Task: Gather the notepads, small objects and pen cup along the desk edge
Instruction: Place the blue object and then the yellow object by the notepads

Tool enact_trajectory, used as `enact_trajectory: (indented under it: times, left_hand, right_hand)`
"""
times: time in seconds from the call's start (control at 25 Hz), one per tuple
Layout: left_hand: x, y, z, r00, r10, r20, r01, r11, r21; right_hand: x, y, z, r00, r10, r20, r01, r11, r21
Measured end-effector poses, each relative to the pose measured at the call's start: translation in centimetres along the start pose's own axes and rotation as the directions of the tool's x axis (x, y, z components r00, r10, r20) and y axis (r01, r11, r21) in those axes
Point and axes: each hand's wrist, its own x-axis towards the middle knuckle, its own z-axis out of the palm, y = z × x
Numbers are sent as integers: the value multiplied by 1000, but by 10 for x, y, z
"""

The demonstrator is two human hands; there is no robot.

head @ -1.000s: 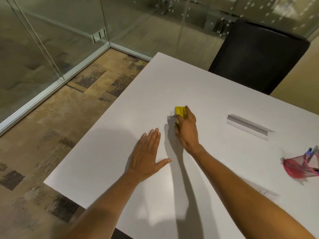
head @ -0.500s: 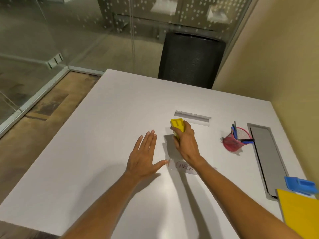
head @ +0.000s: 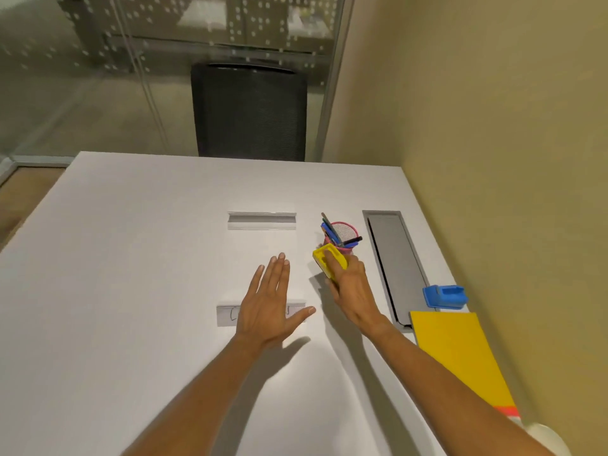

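My right hand (head: 353,291) is shut on a small yellow plastic object (head: 329,260), held just in front of the pink mesh pen cup (head: 345,233) with several pens in it. My left hand (head: 269,304) hovers flat and open over a paper label (head: 225,315) on the white desk (head: 131,291), hiding its middle. A yellow notepad (head: 457,353) lies along the right desk edge by the wall. A small blue object (head: 444,296) sits just beyond the notepad.
A grey cable tray lid (head: 394,261) runs along the right side of the desk. A clear acrylic sign holder (head: 261,220) lies behind my hands. A black chair (head: 250,110) stands at the far edge. The yellow wall (head: 510,159) bounds the right.
My right hand has carried the yellow object rightward across the desk to the pen cup. The view swung right, bringing the notepad and blue object into sight. My left hand followed.
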Motion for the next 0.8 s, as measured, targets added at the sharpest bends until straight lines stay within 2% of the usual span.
enact_trajectory:
  times: [0.16,0.36,0.6,0.8]
  left_hand:
    - [18,45,21,999,31,41,-31,1000,-2]
    - [30,98,60,993,48,109,-47,999,-11]
    - [31,132,110,989,44,139,-39,998,-41]
    - [19,147,142,983,-21,184,37,995,-87]
  right_hand:
    - [-19,57,-19,977,198,73,-193,979,-69]
    - [-33,120,-47,952,292,97,-283,955,-91]
    - [-29,195,-82,943,303,136,-285,949,-139]
    - [-4,252,-108,945,292,147,-250,935,-252]
